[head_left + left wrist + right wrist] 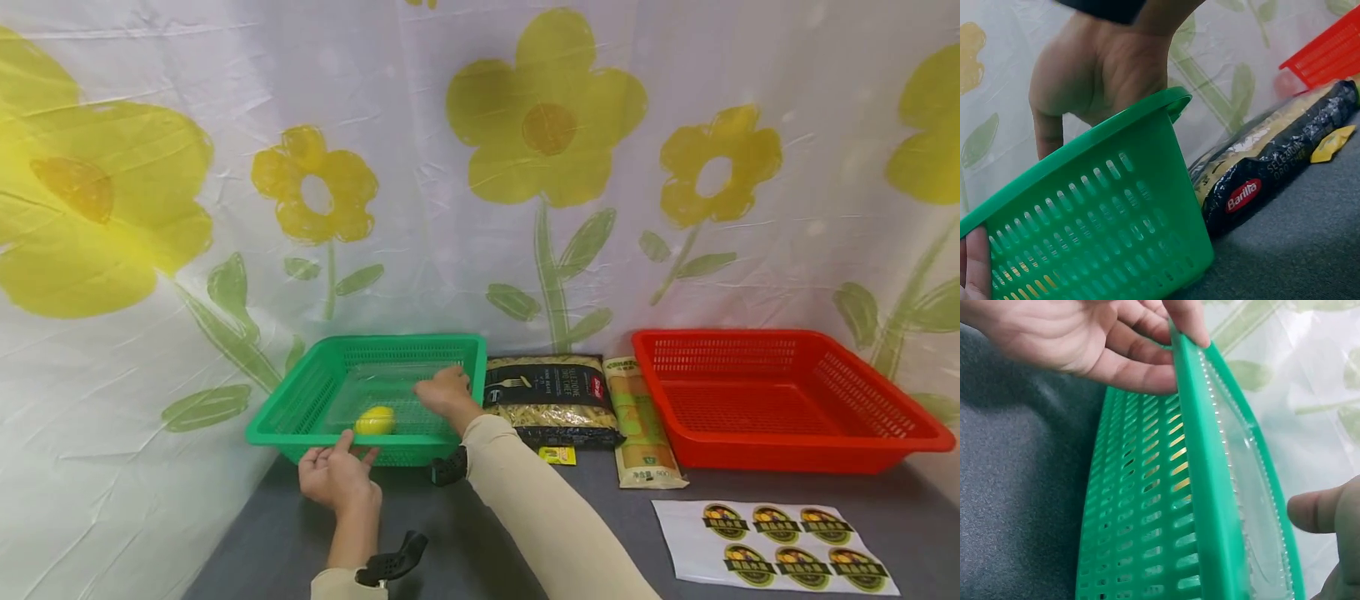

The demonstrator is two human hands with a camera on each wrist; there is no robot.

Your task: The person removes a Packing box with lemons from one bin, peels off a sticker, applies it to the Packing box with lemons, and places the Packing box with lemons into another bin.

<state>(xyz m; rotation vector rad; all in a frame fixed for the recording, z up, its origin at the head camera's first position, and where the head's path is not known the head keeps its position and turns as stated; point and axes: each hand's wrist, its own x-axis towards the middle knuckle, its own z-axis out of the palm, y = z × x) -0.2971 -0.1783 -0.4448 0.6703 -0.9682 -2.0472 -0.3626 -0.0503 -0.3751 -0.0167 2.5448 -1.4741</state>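
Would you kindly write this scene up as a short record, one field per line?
Left hand: pinches the near rim of the green basket
Right hand: reaches into its right side; grip unclear
Basket contents: yellow lemon-like item, clear plastic container
Beside green basket: pasta bag, with a small yellow packet before it
Far right: red basket
Between bag and red basket: long package
Front right: sheet with six labels

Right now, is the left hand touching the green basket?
Touching. The right wrist view shows it: the left hand pinches the rim of the green basket, thumb over the top, fingers against the outside.
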